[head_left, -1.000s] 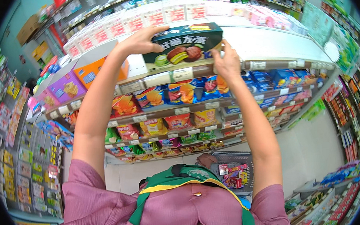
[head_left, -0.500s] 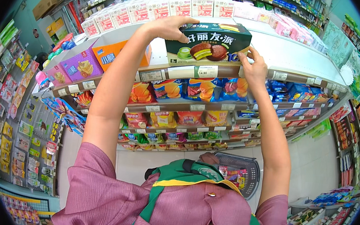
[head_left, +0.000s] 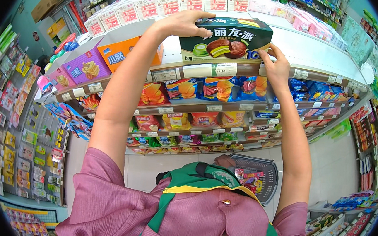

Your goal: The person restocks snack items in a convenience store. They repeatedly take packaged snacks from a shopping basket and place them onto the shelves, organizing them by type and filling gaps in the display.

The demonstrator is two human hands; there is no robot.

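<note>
As you reach toward the top shelf (head_left: 317, 57), a purple box (head_left: 87, 67) stands at the far left, with an orange box (head_left: 120, 56) just beside it, partly hidden by your left forearm (head_left: 126, 84); behind, white boxes (head_left: 168, 7) stand in a row; your left hand (head_left: 184, 25) is bent over the upper left corner of the dark green box (head_left: 228, 37), thumb on its front and fingers at its top, spread no wider than its hold needs; that box stands upright at the shelf's front edge (whether its base bears fully there, I cannot tell); beneath it are snack bags (head_left: 219, 89), and lower down a grey basket (head_left: 272, 164); your right hand (head_left: 277, 65) pinches the box's lower right corner, thumb in front, other fingers partly hidden; farther right, pink packages (head_left: 310, 26) lie toward the back.
</note>
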